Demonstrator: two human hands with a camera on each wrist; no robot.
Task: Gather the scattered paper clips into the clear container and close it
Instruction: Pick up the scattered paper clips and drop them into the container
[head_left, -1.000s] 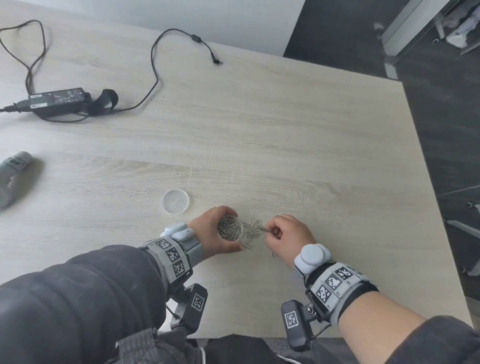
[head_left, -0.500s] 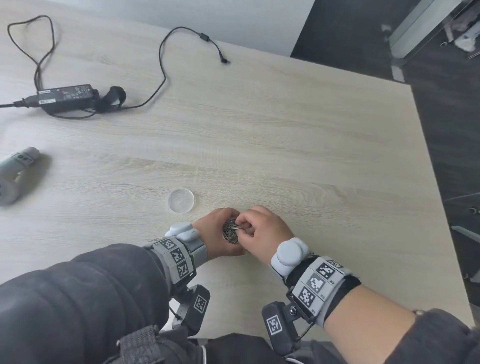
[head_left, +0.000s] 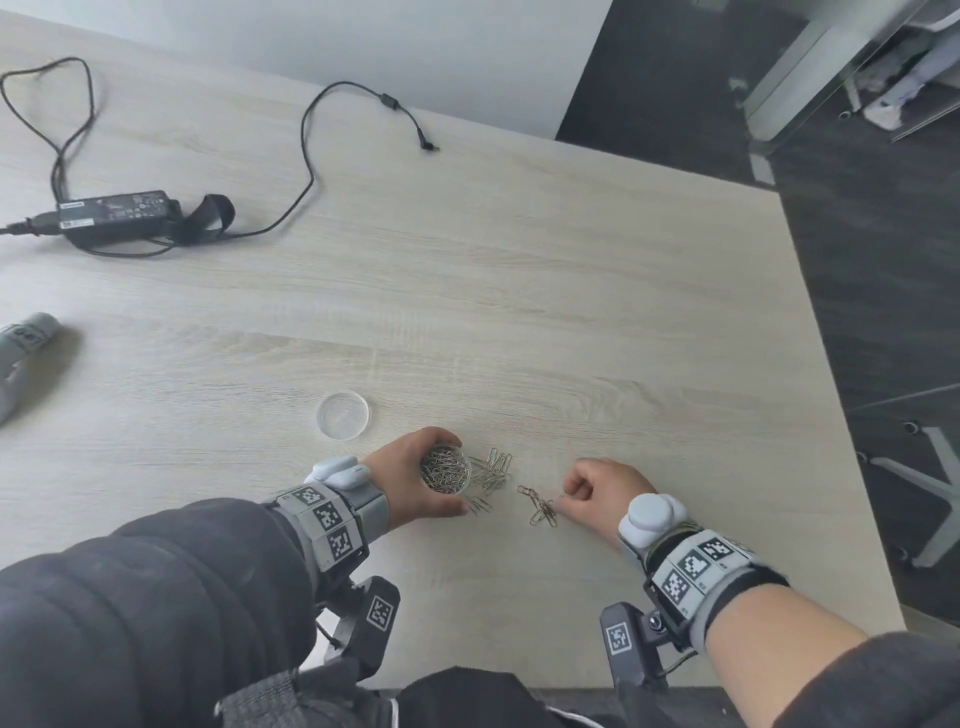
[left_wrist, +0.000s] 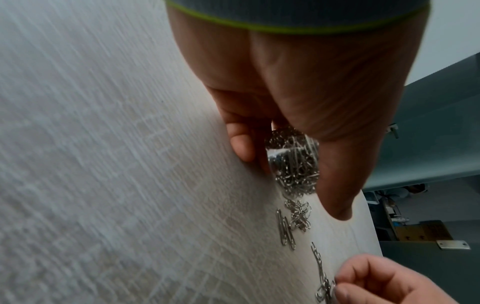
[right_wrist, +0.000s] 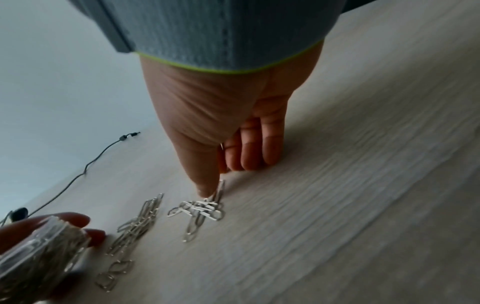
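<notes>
Lid (head_left: 343, 415) lay alone on the bench (head_left: 519, 291), left of the tub. Next, the left hand (head_left: 410, 475) had its fingers (right_wrist: 80, 219) curled round the clear tub (head_left: 445, 467), which was nearly full of clips. Beside the tub sat one loose pile of clips (head_left: 491, 472). Further right, a small bunch of clips (head_left: 540, 506) lay at the right hand (head_left: 605, 491), whose thumb and first finger pinched one end of it. A good way, I think, was to lift the whole bunch gently, keep the tub steady, and drop it straight in so nothing spilled.
</notes>
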